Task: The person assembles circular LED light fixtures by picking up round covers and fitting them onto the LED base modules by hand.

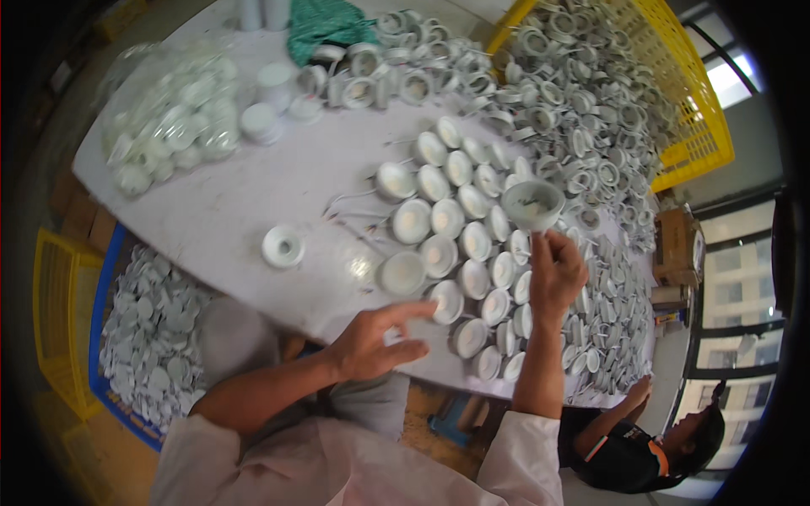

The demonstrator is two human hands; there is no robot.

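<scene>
My right hand (557, 277) is raised over the table and closed on a white round lamp housing (533, 202), pinched at its lower side with its hollow showing. Below and around it, several rows of white round lamps (439, 255) with pale discs lie face up, some trailing thin wires. My left hand (371, 340) holds nothing; its index finger and thumb are apart. Its index fingertip is at the edge of one lamp (447, 301) in the near rows; whether it presses on it I cannot tell. A single white ring-shaped piece (283, 246) sits alone to the left.
A large heap of housings (582, 93) spills from a yellow crate (704, 110) at the far right. A clear bag of white discs (177, 118) and stacked white caps (261, 122) stand far left. A blue-rimmed bin (94, 337) holds white pieces. Another person (633, 447) works at right.
</scene>
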